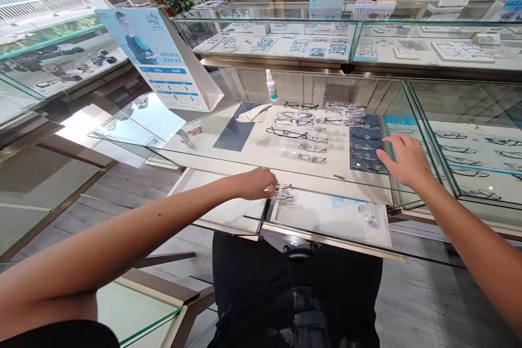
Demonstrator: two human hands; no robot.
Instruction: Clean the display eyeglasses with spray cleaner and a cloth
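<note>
My left hand [258, 182] is closed at the front edge of the glass display case, its fingertips on a pair of thin-framed eyeglasses [284, 192]. Its curled fingers partly hide the frame. On the right, my right hand [408, 161] holds nothing, thumb and index finger apart, over the glass top beside a dark blue panel [354, 148] with several eyeglasses in a column. Between the hands, more eyeglasses [287, 133] are spread in rows across the white surface. A folded cream cloth [255, 113] lies behind them, near a white spray bottle [271, 86].
Below my hands an open drawer [326, 217] juts toward my body, with small clear plastic items [368, 214] at its right. A tall blue-and-white sign [159, 60] stands at the left. Another glass case [481, 147] adjoins on the right, and further cases [277, 41] line the back.
</note>
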